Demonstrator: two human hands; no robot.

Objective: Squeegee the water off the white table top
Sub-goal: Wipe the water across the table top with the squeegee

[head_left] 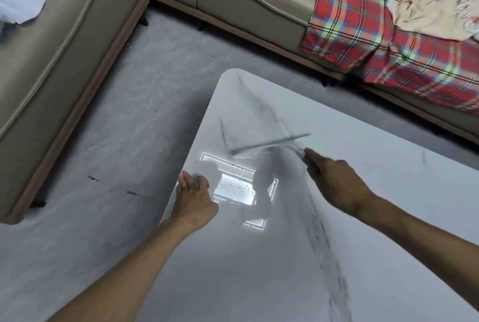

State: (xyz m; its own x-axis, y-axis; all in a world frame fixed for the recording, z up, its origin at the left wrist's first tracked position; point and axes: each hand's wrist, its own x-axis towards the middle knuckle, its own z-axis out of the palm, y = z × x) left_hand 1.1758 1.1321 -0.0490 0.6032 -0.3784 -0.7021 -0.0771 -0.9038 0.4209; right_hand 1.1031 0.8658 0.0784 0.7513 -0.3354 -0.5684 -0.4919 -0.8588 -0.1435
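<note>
The white marble-veined table top (259,257) fills the lower right, with one rounded corner pointing away from me. My right hand (334,181) grips the handle of a squeegee (269,143), forefinger stretched along it. The blade lies flat on the table, blurred by motion. Small water droplets (234,188) show in the bright reflection of a ceiling light, just on my side of the blade. My left hand (193,196) rests at the table's left edge, fingers loosely apart, holding nothing.
A beige sofa (64,49) wraps around the left and far sides. A red plaid blanket (375,36) with a crumpled cream cloth (435,7) lies on it at top right. Grey floor (129,127) separates sofa and table.
</note>
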